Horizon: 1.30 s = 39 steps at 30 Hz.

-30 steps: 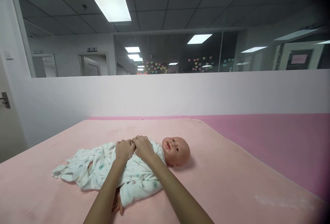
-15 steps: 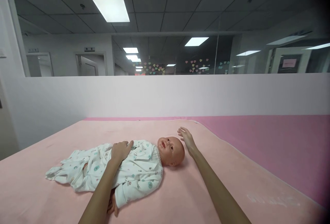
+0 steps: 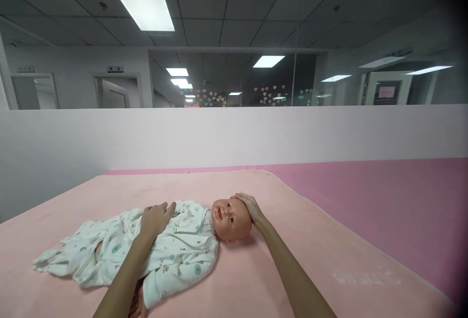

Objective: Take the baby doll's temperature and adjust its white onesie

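Head view: right hand (image 3: pixel 249 206) cups doll (image 3: pixel 183 240) head, left hand (image 3: pixel 155 216) on chest.

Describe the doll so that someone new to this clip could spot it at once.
On the light pink blanket lies a baby doll, face up, head toward the right. The right hand cups its bald head and the left hand rests on its chest. It alone wears a white printed sleepsuit.

A light pink blanket (image 3: pixel 278 279) covers the near surface, with a darker pink mat (image 3: pixel 383 201) beyond it on the right. A white partition wall (image 3: pixel 234 135) runs behind, topped by glass panes with heart stickers (image 3: pixel 270 92). Ceiling light panels (image 3: pixel 146 11) glow overhead.
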{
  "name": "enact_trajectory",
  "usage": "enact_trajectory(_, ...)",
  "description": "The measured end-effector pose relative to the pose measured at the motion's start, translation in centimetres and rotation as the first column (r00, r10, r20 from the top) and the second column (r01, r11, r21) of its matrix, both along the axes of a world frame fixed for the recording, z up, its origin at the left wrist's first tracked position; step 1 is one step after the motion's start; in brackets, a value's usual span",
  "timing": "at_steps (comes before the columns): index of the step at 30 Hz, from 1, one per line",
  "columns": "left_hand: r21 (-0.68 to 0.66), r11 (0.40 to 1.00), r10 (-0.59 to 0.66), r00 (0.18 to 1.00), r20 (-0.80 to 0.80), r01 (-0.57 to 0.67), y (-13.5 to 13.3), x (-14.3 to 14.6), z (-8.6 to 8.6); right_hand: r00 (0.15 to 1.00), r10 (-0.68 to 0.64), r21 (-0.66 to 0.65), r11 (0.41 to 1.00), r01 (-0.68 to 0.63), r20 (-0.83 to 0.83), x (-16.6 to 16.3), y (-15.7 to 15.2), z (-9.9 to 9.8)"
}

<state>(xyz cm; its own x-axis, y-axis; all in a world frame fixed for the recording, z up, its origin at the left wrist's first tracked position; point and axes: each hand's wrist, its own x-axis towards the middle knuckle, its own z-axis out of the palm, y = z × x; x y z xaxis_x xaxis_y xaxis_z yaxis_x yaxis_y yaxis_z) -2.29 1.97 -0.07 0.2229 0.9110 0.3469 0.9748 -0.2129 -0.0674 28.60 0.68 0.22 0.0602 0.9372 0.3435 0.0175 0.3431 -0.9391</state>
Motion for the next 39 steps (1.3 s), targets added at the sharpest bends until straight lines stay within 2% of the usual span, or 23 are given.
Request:
enact_trajectory(3, 0.003, 1.000, -0.031, 0.998, -0.051, 0.031, 0.0, -0.1, -0.1, 1.000, -0.023, 0.029, 0.999, 0.023, 0.002, 0.0, 0.2, 0.0)
enact_trajectory(8, -0.026, 1.000, -0.003, 1.000, -0.006, 0.003, 0.2, -0.1, -0.3, 0.993, -0.109, -0.015, 0.994, 0.108, -0.034, 0.0, 0.3, 0.0)
enact_trajectory(14, -0.033, 0.999, -0.016, 1.000, -0.014, 0.016, -0.1, 0.0, 0.0, 0.999, 0.048, -0.024, 0.999, -0.048, 0.010, 0.0, -0.4, 0.2)
enact_trajectory(18, -0.042, 0.999, 0.007, 0.999, 0.033, -0.005, -0.4, 0.2, 0.3, 0.999, -0.002, 0.021, 1.000, 0.001, 0.054, 0.0, -0.3, 0.4)
enact_trajectory(25, -0.071, 0.997, 0.039, 0.999, 0.024, -0.037, -0.3, 0.4, 0.3, 0.992, -0.113, -0.008, 0.994, 0.113, -0.063, 0.1, 0.6, -0.2)
enact_trajectory(27, -0.083, 0.995, 0.053, 0.998, 0.014, -0.052, -0.2, 0.4, 0.3, 0.994, -0.095, -0.015, 0.995, 0.095, -0.054, 0.1, 0.5, -0.2)
enact_trajectory(32, -0.061, 0.998, 0.020, 0.997, -0.076, -0.025, -0.2, 0.2, 0.3, 0.998, 0.051, -0.045, 0.998, -0.053, -0.031, -0.2, -0.1, 0.2)
enact_trajectory(37, -0.058, 0.998, 0.005, 0.996, -0.094, -0.011, -0.4, 0.1, 0.4, 0.991, -0.073, -0.059, 0.996, 0.067, -0.109, -0.4, -0.4, 0.7)
enact_trajectory(39, -0.054, 0.999, 0.000, 0.996, -0.085, -0.005, -0.4, 0.1, 0.4, 0.993, -0.052, -0.073, 0.996, 0.044, -0.104, -0.4, -0.5, 0.6)
